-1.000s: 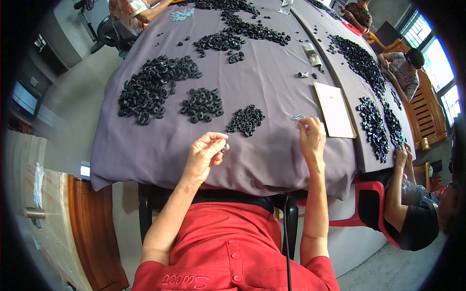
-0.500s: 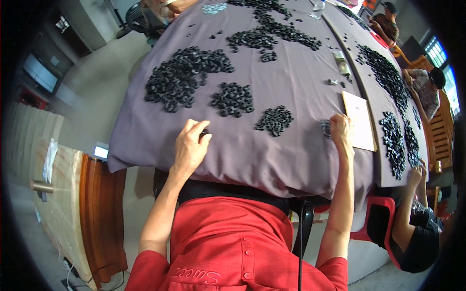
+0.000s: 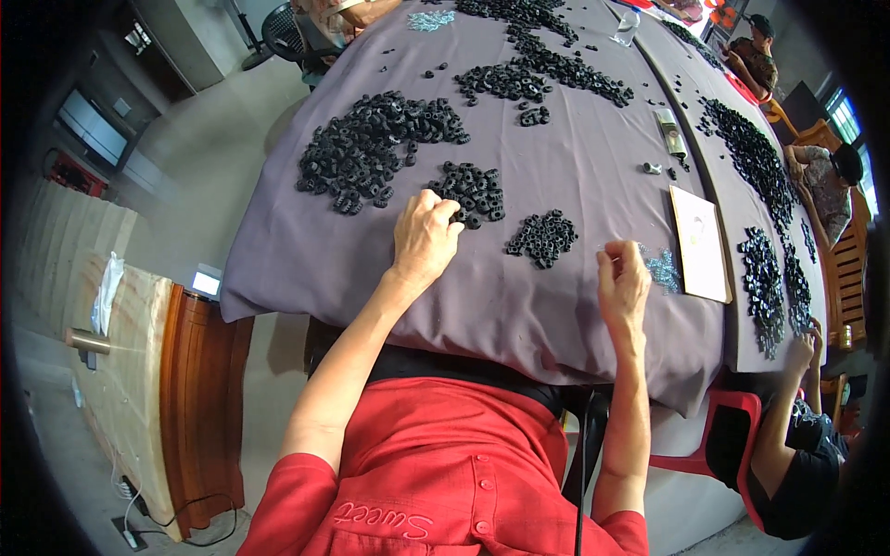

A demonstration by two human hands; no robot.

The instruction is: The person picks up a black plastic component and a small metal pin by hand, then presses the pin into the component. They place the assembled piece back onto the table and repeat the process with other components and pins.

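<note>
My left hand (image 3: 426, 239) reaches the near left edge of a medium heap of black ring-shaped parts (image 3: 477, 190). Its fingers are curled, with a black part at their tips. My right hand (image 3: 623, 283) is held over the cloth with thumb and forefinger pinched together; whatever is between them is too small to make out. Just right of it lies a scatter of small clear bluish pieces (image 3: 663, 269). Between the hands sits a smaller pile of black parts (image 3: 541, 238), touched by neither.
A big heap of black parts (image 3: 362, 144) spreads at the left, more lying farther back. A pale board (image 3: 700, 246) lies right of the bluish pieces, near a tube (image 3: 669, 132). A bottle (image 3: 626, 28) stands far back. Other people sit around the cloth-covered table (image 3: 371, 264).
My left hand has moved right and forward to the medium heap. My right hand has drawn left, off the bluish pieces, uncovering them. The whole view has shifted slightly.
</note>
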